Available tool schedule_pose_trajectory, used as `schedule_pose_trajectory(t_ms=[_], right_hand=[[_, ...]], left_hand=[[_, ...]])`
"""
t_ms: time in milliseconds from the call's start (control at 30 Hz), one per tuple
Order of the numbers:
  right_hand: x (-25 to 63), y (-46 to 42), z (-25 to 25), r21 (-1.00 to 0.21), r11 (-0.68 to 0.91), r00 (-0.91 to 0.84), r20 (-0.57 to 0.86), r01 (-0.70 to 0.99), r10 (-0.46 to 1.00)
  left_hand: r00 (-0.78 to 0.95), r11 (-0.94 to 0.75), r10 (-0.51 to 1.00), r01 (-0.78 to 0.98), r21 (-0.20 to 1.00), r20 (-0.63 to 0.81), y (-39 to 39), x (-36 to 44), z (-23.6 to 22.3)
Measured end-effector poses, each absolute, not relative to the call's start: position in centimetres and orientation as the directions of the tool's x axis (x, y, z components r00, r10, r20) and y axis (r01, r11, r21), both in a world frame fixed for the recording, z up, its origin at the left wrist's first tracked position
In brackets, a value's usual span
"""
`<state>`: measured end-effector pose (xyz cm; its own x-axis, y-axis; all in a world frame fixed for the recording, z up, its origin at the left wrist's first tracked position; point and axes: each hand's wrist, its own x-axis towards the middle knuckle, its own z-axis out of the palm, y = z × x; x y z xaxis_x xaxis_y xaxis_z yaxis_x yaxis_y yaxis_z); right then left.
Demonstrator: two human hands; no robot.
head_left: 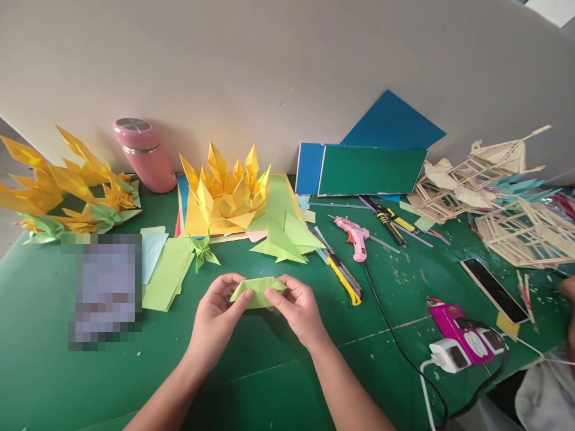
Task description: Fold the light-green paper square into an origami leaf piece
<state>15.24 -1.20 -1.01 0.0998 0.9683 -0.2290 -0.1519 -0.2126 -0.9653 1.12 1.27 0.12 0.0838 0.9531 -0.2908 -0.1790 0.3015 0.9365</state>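
Between your left hand point(220, 302) and right hand point(297, 305), thumbs and fingers pinching its ends, lies one folded green paper point(258, 292), long axis left to right, equally near both. Outward: one green paper star point(205, 251), one cutter point(345, 279), one glue gun point(358, 242), two yellow paper lotuses point(230, 206).

both hands point(218, 302) point(294, 305) pinch a folded green paper point(258, 292); a yellow cutter point(344, 278) lies to the right
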Motion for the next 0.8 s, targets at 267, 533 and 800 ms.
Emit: schedule_pose_trajectory(t_ms=[267,533,800], right_hand=[[15.66,-1.21,-1.47,-0.986,-0.143,0.172,-0.156,-0.081,0.973],[15.73,-1.19,-1.76,-0.993,-0.114,0.187,-0.118,-0.033,0.975],[15.72,-1.08,-1.29,-0.99,-0.129,0.167,-0.137,-0.056,0.977]], left_hand=[[0.103,0.287,0.955,-0.086,0.954,-0.279,1.29,0.89,0.02],[0.035,0.27,0.963,-0.096,0.958,-0.268,1.37,0.96,0.24],[0.027,0.279,0.96,-0.141,0.95,-0.278,1.39,0.92,0.04]])
